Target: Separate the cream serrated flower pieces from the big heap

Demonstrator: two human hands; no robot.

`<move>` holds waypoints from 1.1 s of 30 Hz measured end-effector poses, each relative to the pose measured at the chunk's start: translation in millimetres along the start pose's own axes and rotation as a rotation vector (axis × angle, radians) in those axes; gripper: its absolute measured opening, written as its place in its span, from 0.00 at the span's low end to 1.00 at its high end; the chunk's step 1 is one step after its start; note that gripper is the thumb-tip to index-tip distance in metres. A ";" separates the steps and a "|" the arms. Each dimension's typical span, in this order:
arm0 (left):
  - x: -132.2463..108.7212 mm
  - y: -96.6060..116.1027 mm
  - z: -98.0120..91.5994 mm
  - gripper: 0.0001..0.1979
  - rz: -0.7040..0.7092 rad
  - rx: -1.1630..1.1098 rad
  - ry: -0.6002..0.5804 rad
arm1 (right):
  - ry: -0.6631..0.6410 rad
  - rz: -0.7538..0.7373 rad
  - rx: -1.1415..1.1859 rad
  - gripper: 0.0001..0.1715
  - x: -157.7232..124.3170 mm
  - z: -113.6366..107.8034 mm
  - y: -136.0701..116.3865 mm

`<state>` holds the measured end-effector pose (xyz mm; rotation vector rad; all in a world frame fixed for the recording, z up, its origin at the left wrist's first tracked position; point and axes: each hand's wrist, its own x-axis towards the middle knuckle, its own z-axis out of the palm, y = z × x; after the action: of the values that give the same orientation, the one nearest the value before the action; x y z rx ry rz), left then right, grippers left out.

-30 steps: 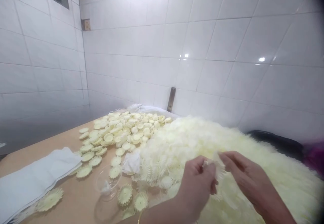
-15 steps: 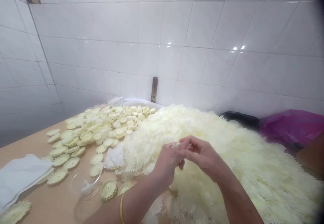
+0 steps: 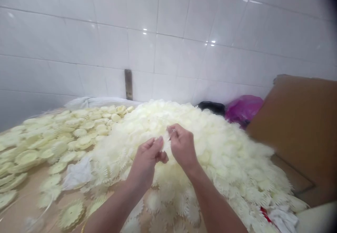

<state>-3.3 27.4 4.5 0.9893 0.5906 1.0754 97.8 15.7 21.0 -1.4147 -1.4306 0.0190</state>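
My left hand (image 3: 149,159) is closed in a pinch, thumb against the fingers, in front of a big heap of pale cream, toothed-edge petal discs (image 3: 210,148). Just right of it and slightly higher is my right hand (image 3: 183,144), its fingertips pinched together. Something small and whitish shows at the fingertips, but it blends into the heap and I cannot make out what it is. A narrow gap separates the hands. Left of them, yellowish scalloped discs (image 3: 27,157) lie in stacks and loose on the tan tabletop (image 3: 28,198).
A crumpled white tissue (image 3: 78,174) lies beside the heap. A large cardboard box (image 3: 297,131) stands at the right. Behind the heap are a magenta plastic bag (image 3: 243,108) and a black object (image 3: 212,107), against a white tiled wall (image 3: 168,61). A white cloth (image 3: 284,220) lies at lower right.
My view has swung to the right, bringing the cardboard box into sight. My hands, touching before, have drawn apart, the right one lifting away from the left.
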 end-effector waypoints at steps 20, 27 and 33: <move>-1.2 -4.9 -9.0 0.16 0.000 0.127 0.029 | -0.201 0.033 -0.016 0.14 6.7 -29.4 8.5; -2.4 -3.3 -11.9 0.20 0.020 0.064 0.024 | -0.550 0.064 0.180 0.11 2.1 -34.8 -12.5; -1.7 -1.8 -13.6 0.23 -0.038 0.014 -0.016 | -0.669 0.114 0.338 0.07 -2.2 -26.1 -15.8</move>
<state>-14.1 30.7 -3.4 0.9939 0.6021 1.0299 103.1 -6.9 40.9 -1.2510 -1.7673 0.8363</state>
